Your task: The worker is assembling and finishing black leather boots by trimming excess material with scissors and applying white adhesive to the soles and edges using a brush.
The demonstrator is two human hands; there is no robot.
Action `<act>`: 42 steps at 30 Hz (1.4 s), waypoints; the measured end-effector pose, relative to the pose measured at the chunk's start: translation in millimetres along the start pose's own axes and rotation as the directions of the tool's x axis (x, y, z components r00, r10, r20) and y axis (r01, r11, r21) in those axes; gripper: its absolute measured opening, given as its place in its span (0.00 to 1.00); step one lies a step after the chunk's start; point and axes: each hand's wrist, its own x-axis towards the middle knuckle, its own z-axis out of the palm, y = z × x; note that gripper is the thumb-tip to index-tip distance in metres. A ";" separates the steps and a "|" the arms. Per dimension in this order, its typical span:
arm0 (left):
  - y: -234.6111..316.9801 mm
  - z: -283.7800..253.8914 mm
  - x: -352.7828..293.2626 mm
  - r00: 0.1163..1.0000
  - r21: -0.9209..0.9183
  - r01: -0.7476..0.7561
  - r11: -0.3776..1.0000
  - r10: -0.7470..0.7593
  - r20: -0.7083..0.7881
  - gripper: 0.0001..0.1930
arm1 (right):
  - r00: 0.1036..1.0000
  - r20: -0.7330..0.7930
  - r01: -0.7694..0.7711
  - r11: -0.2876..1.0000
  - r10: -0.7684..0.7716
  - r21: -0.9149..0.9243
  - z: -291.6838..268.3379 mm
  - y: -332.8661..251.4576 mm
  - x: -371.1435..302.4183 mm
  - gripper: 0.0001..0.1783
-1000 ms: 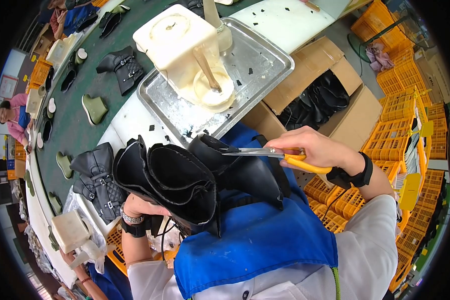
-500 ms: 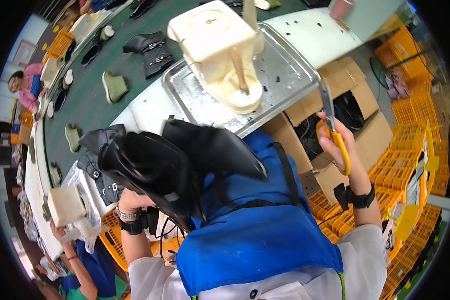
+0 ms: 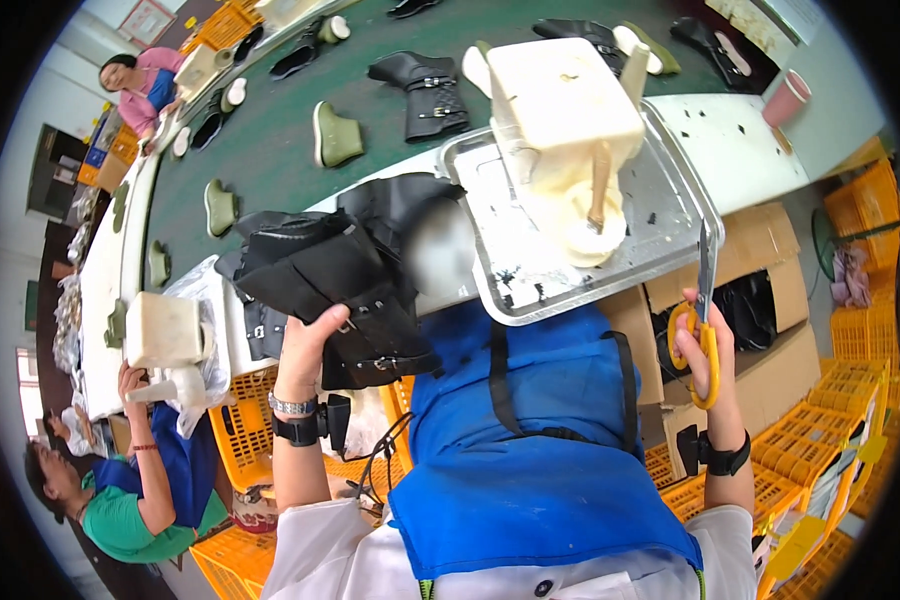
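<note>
My left hand (image 3: 313,345) grips a floppy black boot upper (image 3: 375,320) with buckled straps, its thumb pressed on the leather. More black boot pieces (image 3: 305,235) lie against it, partly hidden behind it. In my right hand (image 3: 705,350) are scissors (image 3: 711,372) with orange-yellow handles, blades pointing up and away from me; I cannot tell whether the blades are parted. Between the hands, farther off, a metal tray (image 3: 510,310) holds a cream plastic pot (image 3: 560,95) with a brush (image 3: 598,185) standing in its front cup.
A green conveyor belt (image 3: 280,120) carries green boots (image 3: 337,137) and black buckled boots (image 3: 435,100). An opened cardboard box (image 3: 785,245) with black pieces stands right of the tray. Orange crates (image 3: 800,430) are at right. Another person (image 3: 120,510) works at left beside a second cream pot (image 3: 165,330).
The view has shifted, so the tray and pot appear farther right. The boot upper, smeared by motion before, now shows its buckled side under my left thumb. My right hand still holds the scissors.
</note>
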 end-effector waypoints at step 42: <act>-62.4 31.0 -39.7 0.867 -0.033 0.080 0.996 -0.053 0.495 0.25 | 0.945 0.324 -0.098 0.894 -0.055 0.438 111.6 -42.2 13.5 0.24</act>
